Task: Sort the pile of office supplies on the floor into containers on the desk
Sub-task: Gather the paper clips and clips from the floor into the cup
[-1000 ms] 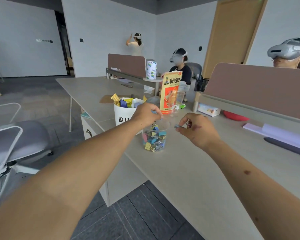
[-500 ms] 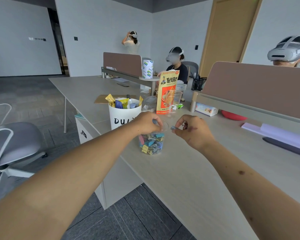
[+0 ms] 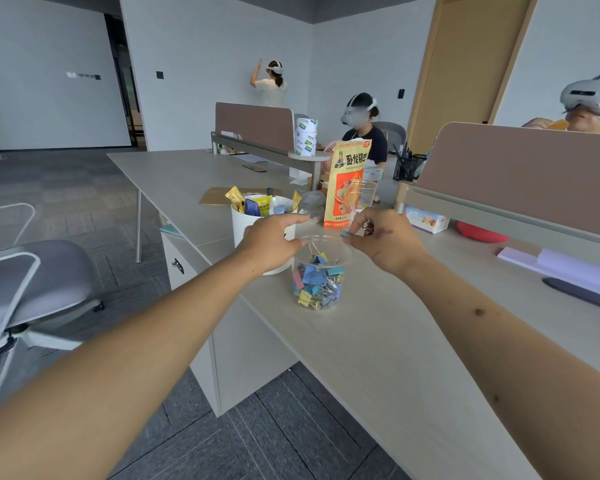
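A clear plastic cup (image 3: 321, 299) stands near the desk's front edge, about half full of coloured binder clips (image 3: 317, 284). My left hand (image 3: 269, 239) hovers at the cup's left rim with fingers spread and nothing in it. My right hand (image 3: 385, 242) is just right of the rim, fingers closed on several binder clips (image 3: 362, 227), one blue clip pinched at the fingertips. Behind my left hand stands a white tub (image 3: 243, 220) holding yellow and blue packets.
An orange snack bag (image 3: 347, 187), an empty clear cup (image 3: 359, 195) and a tissue box (image 3: 426, 220) stand behind. Brown desk dividers (image 3: 520, 174) run along the back; people in headsets sit beyond. Purple paper (image 3: 568, 268) lies right; a grey chair (image 3: 21, 282) stands left.
My left hand has opened and lifted off the cup's rim; a clip now lies on top of the pile. My right hand has shifted slightly toward the cup, still holding clips.
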Tool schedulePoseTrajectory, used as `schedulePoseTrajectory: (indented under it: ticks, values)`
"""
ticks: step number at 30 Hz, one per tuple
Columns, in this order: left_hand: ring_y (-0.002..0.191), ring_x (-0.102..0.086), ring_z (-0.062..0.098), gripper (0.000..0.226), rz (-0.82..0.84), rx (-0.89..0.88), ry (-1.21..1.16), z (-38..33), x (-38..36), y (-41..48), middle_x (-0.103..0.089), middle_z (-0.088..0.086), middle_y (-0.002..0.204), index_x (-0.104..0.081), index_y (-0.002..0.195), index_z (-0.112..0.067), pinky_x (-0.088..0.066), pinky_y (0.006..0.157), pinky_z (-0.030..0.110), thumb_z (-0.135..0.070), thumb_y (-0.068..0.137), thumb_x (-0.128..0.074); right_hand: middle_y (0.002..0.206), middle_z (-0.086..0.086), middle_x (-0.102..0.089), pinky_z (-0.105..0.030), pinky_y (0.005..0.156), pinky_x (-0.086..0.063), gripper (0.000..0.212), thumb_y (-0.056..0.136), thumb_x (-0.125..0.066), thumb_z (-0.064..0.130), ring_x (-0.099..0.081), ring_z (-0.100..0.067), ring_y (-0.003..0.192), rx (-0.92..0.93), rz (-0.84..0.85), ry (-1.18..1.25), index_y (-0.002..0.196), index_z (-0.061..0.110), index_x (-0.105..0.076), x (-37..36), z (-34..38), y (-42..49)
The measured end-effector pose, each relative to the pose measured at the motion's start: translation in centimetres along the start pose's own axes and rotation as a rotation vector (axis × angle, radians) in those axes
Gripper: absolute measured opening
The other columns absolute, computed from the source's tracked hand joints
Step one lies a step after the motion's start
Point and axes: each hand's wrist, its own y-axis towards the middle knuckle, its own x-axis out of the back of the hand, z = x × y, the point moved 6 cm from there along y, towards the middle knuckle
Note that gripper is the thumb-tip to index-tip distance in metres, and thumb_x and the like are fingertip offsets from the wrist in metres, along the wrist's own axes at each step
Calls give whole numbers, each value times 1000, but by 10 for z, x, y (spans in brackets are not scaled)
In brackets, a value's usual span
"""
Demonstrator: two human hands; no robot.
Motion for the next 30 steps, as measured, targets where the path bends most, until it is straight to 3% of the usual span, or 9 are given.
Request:
schedulePoseTrajectory:
  ticks: [4, 7, 12, 15, 18, 22, 26, 28, 30]
  values:
    - [120, -49, 21, 34, -123, 35, -46, 19, 12, -14, -55, -3, 133, -64, 120, -32, -44, 98, 38, -27, 87, -69, 93, -5, -65, -30, 69, -47, 19, 80, -77, 21, -58, -23, 85, -47, 36, 89, 88, 7, -67, -21, 13, 13]
    - [117, -49, 23, 28, -145, 70, -67, 32, 14, -26, -56, -1, 124, -67, 114, -29, -44, 94, 33, -24, 86, -70, 93, -10, -64, -32, 76, -50, 20, 79, -76, 17, -58, -26, 88, -120, 123, 91, 92, 4, -68, -47, 17, 21]
    - [118, -47, 18, 28, -130, 104, -82, 44, 15, -47, -55, -4, 125, -66, 114, -28, -42, 94, 28, -20, 87, -68, 94, -7, -53, -25, 66, -42, 24, 83, -66, 4, -49, -22, 83, -182, 238, 74, 106, -1, -62, -73, 24, 23]
    - [120, -46, 18, 28, -129, 132, -89, 53, 19, -53, -55, -6, 124, -67, 115, -27, -41, 94, 27, -20, 87, -68, 104, -6, -50, -24, 76, -39, 18, 87, -58, 3, -47, -19, 94, -161, 314, -38, 105, 5, -58, -79, 28, 24]
    - [122, -46, 18, 27, -140, 160, -131, 59, 24, -57, -54, -4, 126, -68, 113, -28, -38, 93, 26, -19, 87, -68, 115, -5, -46, -25, 83, -41, 30, 86, -54, 0, -46, -24, 114, -172, 306, -97, 116, 5, -57, -77, 29, 22]
    - [122, -46, 16, 24, -147, 169, -149, 61, 32, -63, -54, -4, 125, -68, 110, -29, -38, 93, 26, -19, 88, -68, 140, -17, -47, -36, 109, -35, 39, 91, -52, 1, -41, -31, 131, -116, 359, -121, 130, 0, -53, -76, 36, 15]
    - [122, -45, 16, 26, -155, 185, -149, 60, 43, -69, -53, -7, 124, -65, 114, -30, -37, 90, 25, -21, 89, -67, 132, -13, -53, -37, 106, -39, 40, 89, -54, 2, -50, -29, 118, -108, 330, -105, 129, 5, -53, -71, 42, 11]
    - [119, -48, 12, 31, -158, 194, -164, 61, 50, -74, -54, -10, 123, -64, 119, -28, -36, 88, 22, -21, 89, -67, 125, 2, -46, -26, 103, -33, 39, 90, -53, 6, -39, -25, 125, -56, 344, -186, 129, 6, -53, -71, 53, 8]
    - [111, -50, 10, 37, -162, 202, -156, 62, 59, -80, -57, -10, 126, -61, 124, -30, -37, 87, 23, -24, 89, -67, 129, 3, -40, -25, 97, -28, 41, 90, -53, 12, -31, -23, 129, 11, 263, -233, 132, 8, -51, -66, 68, 6]
